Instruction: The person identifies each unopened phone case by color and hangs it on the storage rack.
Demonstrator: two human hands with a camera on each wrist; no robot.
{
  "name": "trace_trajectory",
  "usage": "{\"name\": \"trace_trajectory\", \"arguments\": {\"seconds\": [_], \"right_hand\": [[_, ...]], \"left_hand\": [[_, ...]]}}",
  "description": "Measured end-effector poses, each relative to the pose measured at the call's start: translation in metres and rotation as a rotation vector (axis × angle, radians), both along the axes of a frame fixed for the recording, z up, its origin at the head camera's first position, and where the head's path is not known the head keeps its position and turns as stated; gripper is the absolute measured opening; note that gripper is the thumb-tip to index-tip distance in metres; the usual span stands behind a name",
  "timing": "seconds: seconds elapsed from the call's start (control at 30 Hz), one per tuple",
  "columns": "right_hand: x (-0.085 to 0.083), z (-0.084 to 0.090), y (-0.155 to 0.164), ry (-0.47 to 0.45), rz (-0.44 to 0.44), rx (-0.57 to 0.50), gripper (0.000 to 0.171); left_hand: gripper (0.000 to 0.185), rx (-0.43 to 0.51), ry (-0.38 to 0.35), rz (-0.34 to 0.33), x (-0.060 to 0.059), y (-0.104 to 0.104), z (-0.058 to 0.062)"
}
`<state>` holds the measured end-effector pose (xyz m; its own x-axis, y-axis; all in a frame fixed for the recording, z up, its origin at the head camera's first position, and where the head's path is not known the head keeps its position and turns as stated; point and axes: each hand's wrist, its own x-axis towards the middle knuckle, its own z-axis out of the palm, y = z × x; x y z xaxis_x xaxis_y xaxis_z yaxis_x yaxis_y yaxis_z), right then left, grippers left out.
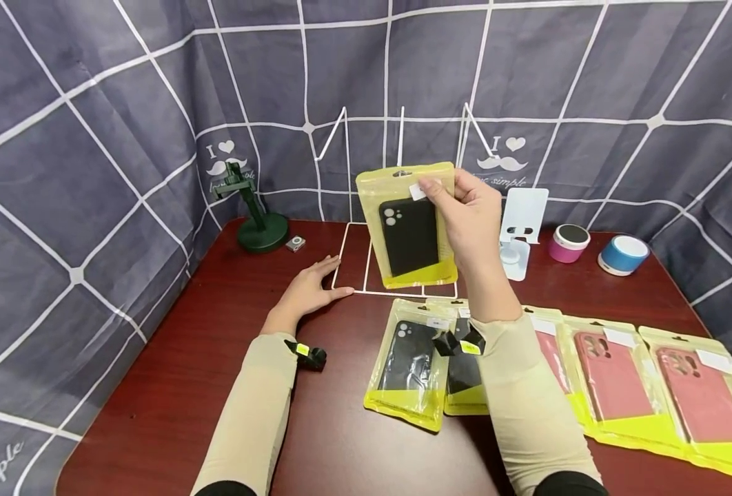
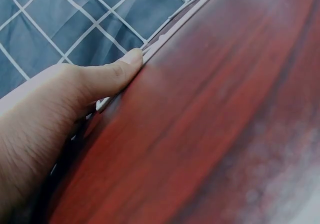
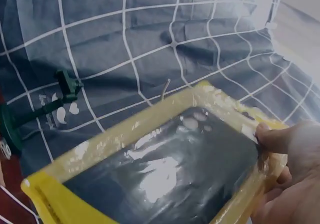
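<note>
A black phone case in a clear and yellow pouch (image 1: 411, 238) hangs upright from my right hand (image 1: 473, 217), which pinches its upper right corner between thumb and fingers. The pouch is in front of a white wire rack (image 1: 343, 258) and hides part of it. In the right wrist view the packaged case (image 3: 185, 159) fills the lower middle. My left hand (image 1: 310, 289) rests with extended fingers at the rack's left front corner. In the left wrist view the thumb (image 2: 112, 77) touches the white wire; the other fingers are hidden.
Packaged black cases (image 1: 406, 365) and packaged pink cases (image 1: 617, 375) lie along the table's front right. A green stand (image 1: 263, 231) and a small square device (image 1: 296, 243) are back left. A white phone stand (image 1: 523, 213), pink speaker (image 1: 569, 244) and blue speaker (image 1: 623, 255) stand back right.
</note>
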<state>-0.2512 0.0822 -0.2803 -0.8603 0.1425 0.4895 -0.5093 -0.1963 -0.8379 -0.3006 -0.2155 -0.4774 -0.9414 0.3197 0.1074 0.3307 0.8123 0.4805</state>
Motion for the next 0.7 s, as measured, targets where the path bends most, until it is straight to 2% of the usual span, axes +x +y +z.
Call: {"name": "trace_trajectory", "arguments": {"seconds": [0.4,0.57,0.7], "right_hand": [[-0.044,0.006,-0.005,-0.042,-0.125,0.240,0.023],[-0.071,0.007,-0.003,-0.083,-0.164,0.283,0.022],[-0.095,0.009,-0.001,-0.152,-0.175,0.273,0.020]], "left_hand": [[0.095,0.018,0.018,0.011,0.001,0.000,0.000],[0.092,0.022,0.019,0.005,0.000,0.000,0.000],[0.093,0.016,0.014,0.001,0.000,-0.001,0.000]]}}
